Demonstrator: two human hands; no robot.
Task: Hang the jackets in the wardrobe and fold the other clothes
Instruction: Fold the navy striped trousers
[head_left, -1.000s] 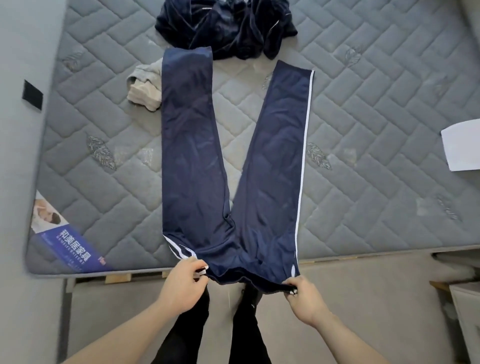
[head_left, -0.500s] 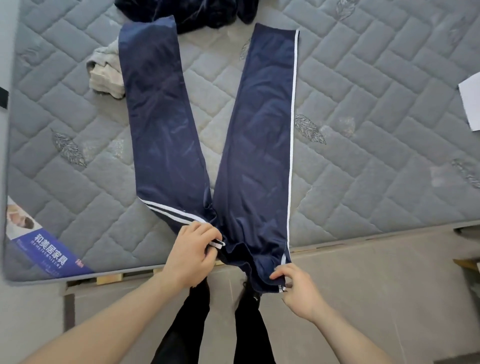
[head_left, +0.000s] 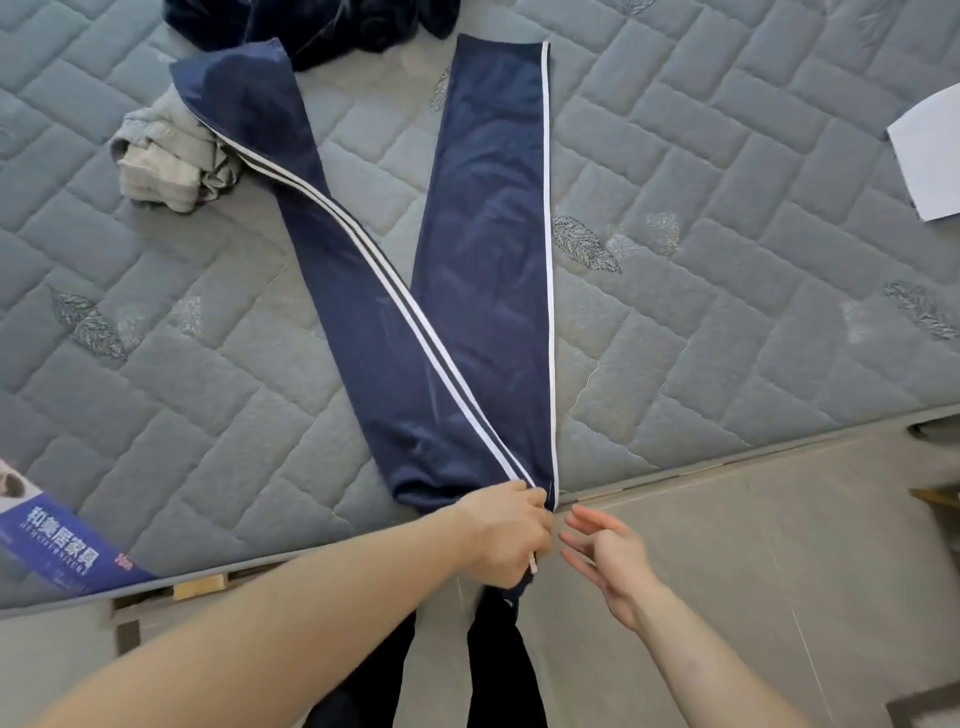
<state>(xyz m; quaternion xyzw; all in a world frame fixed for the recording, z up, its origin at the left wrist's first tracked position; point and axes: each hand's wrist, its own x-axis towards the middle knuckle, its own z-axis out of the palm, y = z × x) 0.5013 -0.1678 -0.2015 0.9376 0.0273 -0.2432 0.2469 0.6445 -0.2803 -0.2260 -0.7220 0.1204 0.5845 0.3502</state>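
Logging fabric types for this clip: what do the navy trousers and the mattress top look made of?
Navy trousers: probably smooth synthetic knit, judging by the soft sheen and white side stripes. Mattress: grey quilted textile, matte, with stitched brick-like panels and leaf motifs.

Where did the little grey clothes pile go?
The crumpled grey garment lies on the mattress in the upper left of the head view, touching the far end of the navy track pants' left leg.
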